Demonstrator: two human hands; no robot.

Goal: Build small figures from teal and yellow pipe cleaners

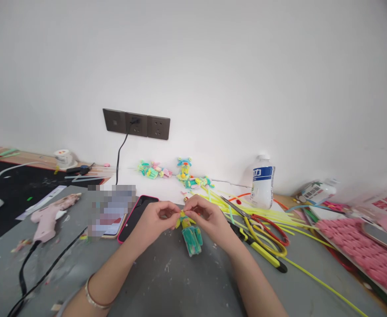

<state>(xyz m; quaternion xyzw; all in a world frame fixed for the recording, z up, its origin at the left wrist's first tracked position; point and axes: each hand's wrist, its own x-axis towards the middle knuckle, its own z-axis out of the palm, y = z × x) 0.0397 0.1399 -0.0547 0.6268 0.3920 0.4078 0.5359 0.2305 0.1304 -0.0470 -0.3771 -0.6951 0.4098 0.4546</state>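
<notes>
Bracelet [90, 299], hands [157, 219] [210, 221] on figurine [191, 236], white-lettered bottle [262, 187]

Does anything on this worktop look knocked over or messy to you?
Yes, mildly. One bottle lies on its side at the right, while the other bottle stands upright. Loose scraps litter the grey surface near the pink glue gun. I see no spill.

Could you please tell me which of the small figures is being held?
The green-and-yellow figure nearest the camera, pinched by the left hand and right hand; the other figures are farther back, by the wall.
</notes>
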